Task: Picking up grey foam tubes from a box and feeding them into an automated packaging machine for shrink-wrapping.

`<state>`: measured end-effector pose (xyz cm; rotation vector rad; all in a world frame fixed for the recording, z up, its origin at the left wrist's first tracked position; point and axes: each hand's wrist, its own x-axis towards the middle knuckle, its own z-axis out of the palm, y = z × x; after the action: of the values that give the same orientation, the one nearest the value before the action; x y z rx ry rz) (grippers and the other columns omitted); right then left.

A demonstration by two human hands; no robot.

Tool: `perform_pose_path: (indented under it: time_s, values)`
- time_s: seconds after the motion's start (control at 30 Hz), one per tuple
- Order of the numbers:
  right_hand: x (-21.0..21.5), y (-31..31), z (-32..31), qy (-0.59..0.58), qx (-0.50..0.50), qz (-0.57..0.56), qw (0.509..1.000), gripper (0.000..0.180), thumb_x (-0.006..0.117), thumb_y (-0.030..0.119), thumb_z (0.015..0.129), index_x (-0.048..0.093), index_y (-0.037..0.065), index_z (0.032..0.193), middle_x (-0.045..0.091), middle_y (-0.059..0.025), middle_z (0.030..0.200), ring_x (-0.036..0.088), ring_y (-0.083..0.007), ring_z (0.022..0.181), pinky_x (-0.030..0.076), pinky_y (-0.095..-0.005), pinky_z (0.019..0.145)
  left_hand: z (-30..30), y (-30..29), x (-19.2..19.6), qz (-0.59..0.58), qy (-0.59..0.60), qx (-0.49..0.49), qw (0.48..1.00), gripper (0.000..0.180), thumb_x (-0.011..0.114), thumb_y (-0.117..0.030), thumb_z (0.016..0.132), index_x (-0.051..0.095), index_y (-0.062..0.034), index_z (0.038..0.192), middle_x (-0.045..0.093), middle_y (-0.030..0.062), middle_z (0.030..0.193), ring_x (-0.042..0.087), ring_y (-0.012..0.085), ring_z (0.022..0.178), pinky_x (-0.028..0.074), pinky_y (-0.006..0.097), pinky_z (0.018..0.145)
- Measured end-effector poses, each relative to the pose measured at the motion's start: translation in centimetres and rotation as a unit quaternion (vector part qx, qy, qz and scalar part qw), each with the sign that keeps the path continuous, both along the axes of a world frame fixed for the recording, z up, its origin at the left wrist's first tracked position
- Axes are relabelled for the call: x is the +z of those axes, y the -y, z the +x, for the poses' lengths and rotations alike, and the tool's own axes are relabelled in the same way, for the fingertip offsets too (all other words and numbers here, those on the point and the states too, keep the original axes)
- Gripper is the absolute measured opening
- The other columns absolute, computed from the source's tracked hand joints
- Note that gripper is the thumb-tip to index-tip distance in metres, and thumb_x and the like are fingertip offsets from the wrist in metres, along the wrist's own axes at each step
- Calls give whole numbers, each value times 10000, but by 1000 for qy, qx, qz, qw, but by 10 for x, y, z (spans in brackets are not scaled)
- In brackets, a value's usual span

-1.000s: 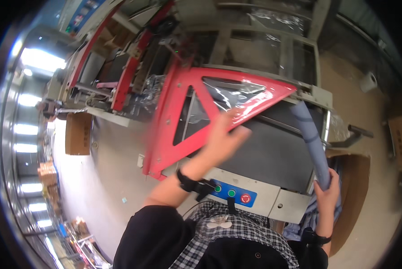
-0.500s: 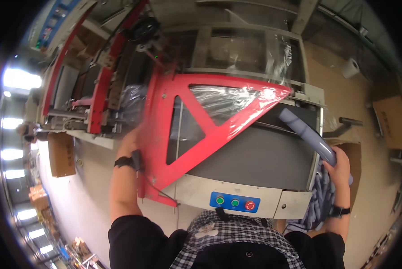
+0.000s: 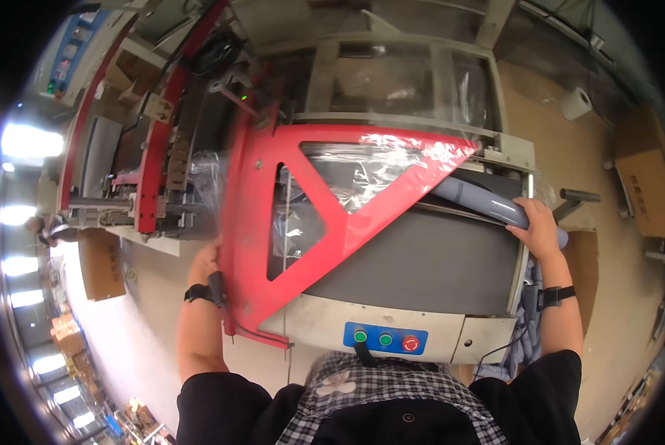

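My right hand (image 3: 538,226) is closed around the near end of a glossy grey-blue tube (image 3: 488,202). The tube slants up to the left, and its far end passes beneath the slanted edge of a red triangular metal frame (image 3: 347,236). Clear plastic film (image 3: 366,178) shows through the frame's openings, wrinkled and shiny. At the frame's left side, my left hand (image 3: 209,259) is against or just beside the red metal. Its fingers are mostly hidden there. Below the frame lies a dark grey conveyor belt (image 3: 436,259).
A pale front panel carries a blue control plate (image 3: 385,339) with green and red buttons. Several more grey tubes (image 3: 524,330) lie below the belt's right end. A cardboard box (image 3: 100,263) stands at left, another (image 3: 644,185) at right. A metal bar (image 3: 579,196) juts out beyond my right hand.
My right hand has moved up and slightly left, turning the tube flatter and bringing its far end beneath the red frame. My left hand has shifted slightly down along the frame's left side.
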<state>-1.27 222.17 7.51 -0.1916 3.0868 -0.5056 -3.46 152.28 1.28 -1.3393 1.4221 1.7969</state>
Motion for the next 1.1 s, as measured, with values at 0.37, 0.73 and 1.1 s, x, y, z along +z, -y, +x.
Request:
perform_pose_path:
  time_s: [0.37, 0.73, 1.1]
  values:
    - [-23, 22, -36, -25, 40, -63, 997, 479, 738, 138, 677, 555, 99, 1118, 584, -96, 1073, 522, -305, 1041, 411, -389, 874, 28, 15, -11, -78, -86, -100, 988, 418, 433, -329, 942, 525, -10, 1197, 578, 138, 1197, 570, 248, 1069, 466, 411, 918]
    - [-102, -154, 201, -119, -426, -192, 876, 217, 600, 190, 867, 606, 7, 983, 623, -138, 923, 606, -234, 872, 465, -333, 788, 59, -152, 131, -172, -267, -174, 932, 270, 585, -231, 892, 539, -42, 1078, 626, 63, 945, 586, 142, 871, 453, 238, 748]
    - [-276, -178, 464, 437, -625, -75, 643, 659, 728, 379, 686, 498, 86, 1230, 470, -182, 1297, 428, -329, 1223, 381, -399, 1006, 141, -492, 105, 165, -8, -629, 760, 255, 621, -145, 857, 531, -15, 1056, 611, 76, 954, 588, 178, 927, 433, 311, 859]
